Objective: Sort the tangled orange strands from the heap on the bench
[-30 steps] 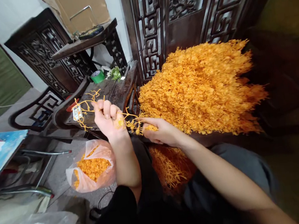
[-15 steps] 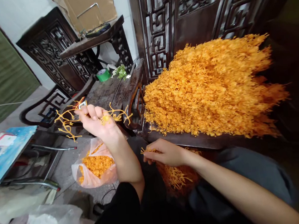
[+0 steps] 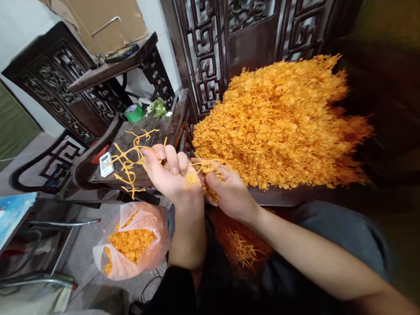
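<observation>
My left hand [image 3: 172,174] is closed round a thin orange branched stem [image 3: 127,159], whose forked twigs spread out to the left of the fist. More of the same orange stem and a small yellow flower-like part [image 3: 192,180] show at the heel of that hand. Close beside it on the right, my right hand [image 3: 231,190] has its fingers pinched on orange twig pieces [image 3: 209,166]. Its fingertips are partly hidden, so the exact grip does not show. Below the left forearm, a pinkish plastic bag [image 3: 156,221] on the floor holds many small orange pieces [image 3: 132,242].
A big heap of orange branched sprays [image 3: 278,129] lies on the dark carved bench to the right. Green tape [image 3: 134,112], a white-flowered sprig [image 3: 159,107] and a small white device [image 3: 106,164] lie on dark wood. More orange stems [image 3: 243,247] are below my right arm.
My right hand has moved up to my left hand and now meets the orange pieces there. The left hand has shifted right in view, still holding the stem. The camera view has turned slightly.
</observation>
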Motion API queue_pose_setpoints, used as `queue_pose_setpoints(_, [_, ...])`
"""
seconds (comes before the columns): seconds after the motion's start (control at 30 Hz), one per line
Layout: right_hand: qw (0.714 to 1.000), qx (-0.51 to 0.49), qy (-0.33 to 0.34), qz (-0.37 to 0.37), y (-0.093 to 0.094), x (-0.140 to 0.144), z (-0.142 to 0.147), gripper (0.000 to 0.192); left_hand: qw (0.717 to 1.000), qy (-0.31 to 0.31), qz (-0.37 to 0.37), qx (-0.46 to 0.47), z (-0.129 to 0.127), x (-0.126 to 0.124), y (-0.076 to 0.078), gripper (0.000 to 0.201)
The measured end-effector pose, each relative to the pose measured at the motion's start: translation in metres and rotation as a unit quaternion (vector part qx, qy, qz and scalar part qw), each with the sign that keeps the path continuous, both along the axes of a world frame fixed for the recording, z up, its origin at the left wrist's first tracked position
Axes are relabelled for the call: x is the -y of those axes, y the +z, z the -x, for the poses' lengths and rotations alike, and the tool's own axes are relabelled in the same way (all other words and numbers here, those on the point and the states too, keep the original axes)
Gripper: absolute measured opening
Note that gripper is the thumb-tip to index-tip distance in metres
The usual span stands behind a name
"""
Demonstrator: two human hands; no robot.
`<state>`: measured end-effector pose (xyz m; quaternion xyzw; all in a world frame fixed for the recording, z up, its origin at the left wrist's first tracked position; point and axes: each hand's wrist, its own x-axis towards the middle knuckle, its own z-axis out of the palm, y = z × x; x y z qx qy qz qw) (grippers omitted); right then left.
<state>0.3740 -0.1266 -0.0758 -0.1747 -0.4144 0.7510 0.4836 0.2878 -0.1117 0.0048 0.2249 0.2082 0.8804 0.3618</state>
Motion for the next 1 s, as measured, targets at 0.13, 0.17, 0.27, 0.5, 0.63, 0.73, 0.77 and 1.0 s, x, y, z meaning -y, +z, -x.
queue_pose_setpoints(0.13, [0.992, 0.041, -0.107, -0.057, 0.004, 0.006, -0.005, 0.035, 1.000, 0.011, 0.000, 0.020, 0.000, -0.002, 0.005, 0.037])
queue_pose_setpoints(0.17, [0.987, 0.072, -0.108, -0.096, 0.001, 0.009, -0.005, 0.037, 0.999, 0.024, -0.003, 0.022, 0.007, -0.003, 0.007, 0.038])
queue_pose_setpoints(0.27, [0.960, 0.182, -0.031, -0.209, -0.017, 0.019, -0.006, 0.036, 0.995, 0.095, -0.005, 0.004, 0.040, -0.002, 0.011, 0.043])
queue_pose_setpoints(0.5, [0.939, 0.231, 0.010, -0.256, -0.013, 0.016, -0.011, 0.025, 0.971, 0.213, -0.003, -0.106, 0.054, 0.006, 0.006, 0.042])
queue_pose_setpoints(0.63, [0.874, 0.247, -0.197, -0.369, 0.025, 0.023, -0.030, 0.028, 0.954, 0.276, -0.038, -0.107, 0.021, 0.008, 0.010, 0.030])
queue_pose_setpoints(0.73, [0.775, 0.274, -0.308, -0.480, 0.044, 0.031, -0.043, 0.044, 0.957, 0.263, -0.054, -0.107, 0.006, 0.014, 0.012, 0.030])
queue_pose_setpoints(0.77, [0.748, 0.286, -0.314, -0.509, 0.048, 0.033, -0.045, 0.048, 0.960, 0.253, -0.060, -0.101, 0.004, 0.016, 0.011, 0.031])
queue_pose_setpoints(1.0, [0.731, 0.333, -0.245, -0.543, 0.052, 0.028, -0.035, 0.032, 0.977, 0.160, -0.095, -0.106, -0.007, 0.027, 0.008, 0.037])
